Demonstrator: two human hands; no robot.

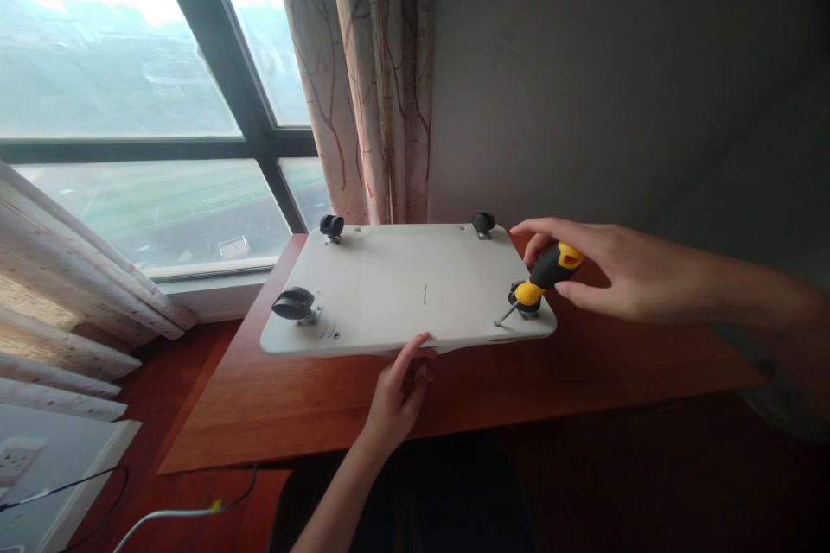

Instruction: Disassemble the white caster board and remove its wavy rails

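Observation:
A white panel (395, 276) with rounded corners lies on the wooden table, its side with the black caster wheels facing up. My right hand (600, 268) grips a yellow-and-black screwdriver (548, 270) by the handle. The screwdriver slants down to the left, its tip at a small screw spot (498, 324) near the panel's front right corner. Behind the shaft, a caster (533, 304) is partly hidden. At the front edge of the panel, my left hand (399, 393) rests its stretched index finger on the rim, the other fingers loosely bent and holding nothing.
More casters stand at the front left (295, 304), back left (332, 227) and back right (483, 224) corners. The reddish wooden table (291, 406) stands by a window (149, 207), curtains (382, 86) and a grey wall. A white cable (162, 517) runs at the lower left.

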